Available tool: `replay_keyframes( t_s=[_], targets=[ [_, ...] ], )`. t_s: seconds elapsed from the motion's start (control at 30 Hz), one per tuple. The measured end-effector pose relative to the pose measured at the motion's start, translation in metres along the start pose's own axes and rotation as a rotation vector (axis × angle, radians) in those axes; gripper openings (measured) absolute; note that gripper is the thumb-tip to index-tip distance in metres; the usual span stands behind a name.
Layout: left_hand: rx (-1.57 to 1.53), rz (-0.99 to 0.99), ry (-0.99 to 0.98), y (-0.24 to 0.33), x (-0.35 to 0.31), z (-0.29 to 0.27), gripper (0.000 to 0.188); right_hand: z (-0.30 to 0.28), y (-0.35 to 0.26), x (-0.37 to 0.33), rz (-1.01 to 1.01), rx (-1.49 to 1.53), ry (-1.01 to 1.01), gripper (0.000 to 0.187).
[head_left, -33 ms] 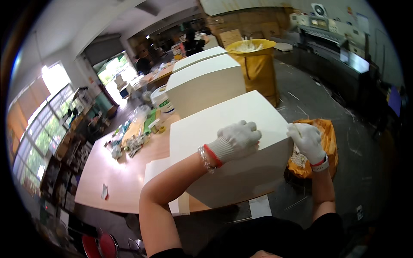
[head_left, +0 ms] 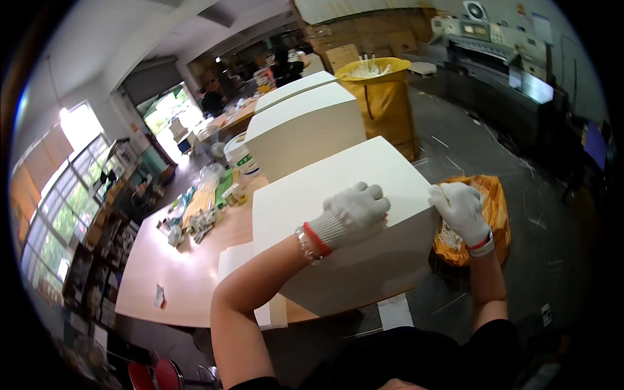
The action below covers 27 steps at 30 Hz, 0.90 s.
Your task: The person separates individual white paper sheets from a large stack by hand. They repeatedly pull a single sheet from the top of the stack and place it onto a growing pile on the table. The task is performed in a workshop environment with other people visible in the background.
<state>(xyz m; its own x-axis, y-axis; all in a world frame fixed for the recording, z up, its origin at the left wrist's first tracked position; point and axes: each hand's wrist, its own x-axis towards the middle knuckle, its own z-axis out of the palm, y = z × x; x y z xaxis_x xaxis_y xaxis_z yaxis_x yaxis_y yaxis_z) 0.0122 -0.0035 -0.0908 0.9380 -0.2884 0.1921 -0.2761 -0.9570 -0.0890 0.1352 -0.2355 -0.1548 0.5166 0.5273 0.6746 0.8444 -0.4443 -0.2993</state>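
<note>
A large white block with a smooth top and flat front stands on the table edge before me; I cannot tell if it is solid or stacked sheets. My left hand, in a white knit glove with a red cuff, rests on its top near the front edge, fingers curled under. At the block's right corner is my right hand, gloved the same way, with its fingers bent closed against the edge. What either hand grips, if anything, is hidden. Behind stands another large white block.
An orange bag with white scraps sits on the floor at right. Farther back stands a tall yellow bag of white strips. On the wooden table lie a white tub, tape rolls and crumpled gloves. A person is far off.
The view has shifted very slightly. Both hands keep their places on the white block, and nothing is taken or let go.
</note>
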Motion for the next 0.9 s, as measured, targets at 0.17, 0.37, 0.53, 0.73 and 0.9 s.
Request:
replay_keyframes(
  t_s=[0.17, 0.37, 0.53, 0.73, 0.9],
  targets=[
    [-0.201, 0.184, 0.237, -0.011, -0.005, 0.015, 0.01, 0.007, -0.011, 0.033, -0.35, 0.038, 0.526, 0.037],
    [-0.35, 0.191, 0.229, -0.007, 0.0, 0.007, 0.008, 0.017, -0.032, 0.071, -0.42, 0.128, 0.448, 0.018],
    [-0.549, 0.067, 0.114, -0.016, -0.001, 0.003, 0.005, 0.024, -0.022, 0.068, -0.447, 0.092, 0.487, 0.015],
    [-0.528, -0.1, 0.066, -0.01, -0.005, -0.006, 0.025, 0.032, -0.017, 0.064, -0.42, 0.069, 0.569, 0.023],
    [-0.546, -0.142, 0.078, -0.011, -0.007, -0.001, 0.05, 0.033, -0.017, 0.065, -0.453, 0.107, 0.601, 0.024]
  ],
)
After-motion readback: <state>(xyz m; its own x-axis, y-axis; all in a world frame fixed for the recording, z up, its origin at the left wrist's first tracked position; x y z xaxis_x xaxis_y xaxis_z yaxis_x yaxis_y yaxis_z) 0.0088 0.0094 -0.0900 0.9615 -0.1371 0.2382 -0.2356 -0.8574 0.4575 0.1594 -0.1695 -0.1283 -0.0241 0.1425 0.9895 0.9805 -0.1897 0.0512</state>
